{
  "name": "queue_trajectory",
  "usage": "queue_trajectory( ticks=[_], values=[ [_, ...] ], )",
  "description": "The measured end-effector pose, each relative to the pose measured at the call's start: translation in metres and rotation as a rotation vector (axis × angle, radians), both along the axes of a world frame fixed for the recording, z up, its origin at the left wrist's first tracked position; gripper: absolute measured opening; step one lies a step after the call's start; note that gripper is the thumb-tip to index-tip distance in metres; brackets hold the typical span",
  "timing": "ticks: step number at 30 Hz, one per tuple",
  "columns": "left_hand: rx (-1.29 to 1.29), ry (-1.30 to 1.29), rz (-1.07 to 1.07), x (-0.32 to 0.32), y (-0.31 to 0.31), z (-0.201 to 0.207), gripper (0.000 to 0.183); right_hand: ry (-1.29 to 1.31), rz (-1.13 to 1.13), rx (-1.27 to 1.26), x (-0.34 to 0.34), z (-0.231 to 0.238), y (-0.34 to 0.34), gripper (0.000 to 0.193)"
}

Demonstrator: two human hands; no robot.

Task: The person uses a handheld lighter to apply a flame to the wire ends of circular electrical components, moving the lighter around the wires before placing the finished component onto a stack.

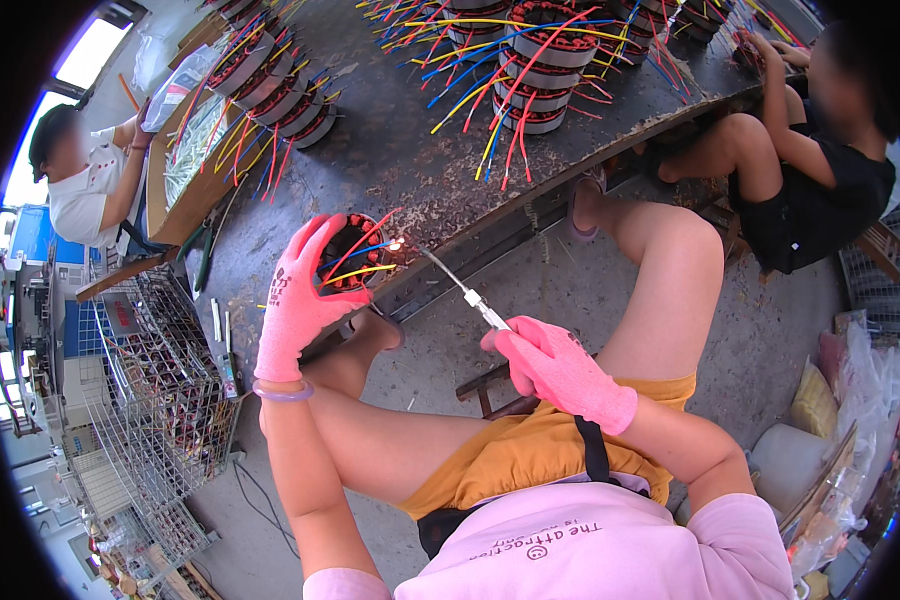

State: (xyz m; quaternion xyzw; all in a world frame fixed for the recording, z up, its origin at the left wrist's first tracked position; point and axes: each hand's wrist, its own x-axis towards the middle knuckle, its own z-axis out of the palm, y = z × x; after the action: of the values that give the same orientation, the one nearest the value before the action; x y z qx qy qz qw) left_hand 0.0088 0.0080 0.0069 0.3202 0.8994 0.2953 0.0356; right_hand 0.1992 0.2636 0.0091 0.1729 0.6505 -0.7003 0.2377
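Your pink cotton shirt [610,565] is lying lowest; your spread, pink-gloved left hand [298,292] is cupping a red-black coil ring [348,238], your right hand [558,368] pointing a pinched silver rod [448,272] up-left toward it.

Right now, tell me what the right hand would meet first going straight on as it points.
The slim tool in the right hand leads; its tip would probably first meet the wire ends near the bright glow, on the coil ring the left hand grips, though depth is unclear.
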Motion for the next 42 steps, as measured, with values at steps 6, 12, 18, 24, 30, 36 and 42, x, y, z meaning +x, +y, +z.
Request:
queue_trajectory(
  ticks=[6, 12, 18, 24, 30, 36, 42],
  values=[
    [-0.046, 0.023, 0.094, 0.004, 0.009, 0.005, 0.082, -0.031, -0.032, -0.037, 0.01, -0.005, 0.002, 0.035],
    [0.053, 0.057, 0.044, 0.002, 0.008, -0.002, 0.081, -0.047, -0.022, -0.053, 0.013, -0.009, 0.001, 0.035],
    [0.024, 0.067, 0.028, 0.001, 0.004, -0.003, 0.077, -0.035, -0.014, -0.045, 0.012, -0.007, 0.0, 0.036],
    [0.057, 0.039, -0.002, -0.002, 0.004, -0.005, 0.08, -0.023, -0.009, -0.022, 0.012, -0.006, 0.0, 0.036],
    [0.044, 0.032, 0.016, -0.001, 0.002, -0.006, 0.08, -0.021, 0.03, -0.001, 0.009, 0.003, 0.001, 0.036],
    [0.08, 0.009, -0.002, -0.002, 0.004, -0.004, 0.08, -0.014, 0.016, 0.002, 0.011, 0.0, 0.0, 0.035],
    [0.078, 0.039, -0.007, -0.002, 0.004, -0.006, 0.08, -0.015, 0.03, 0.016, 0.011, 0.001, 0.001, 0.035]
  ],
)
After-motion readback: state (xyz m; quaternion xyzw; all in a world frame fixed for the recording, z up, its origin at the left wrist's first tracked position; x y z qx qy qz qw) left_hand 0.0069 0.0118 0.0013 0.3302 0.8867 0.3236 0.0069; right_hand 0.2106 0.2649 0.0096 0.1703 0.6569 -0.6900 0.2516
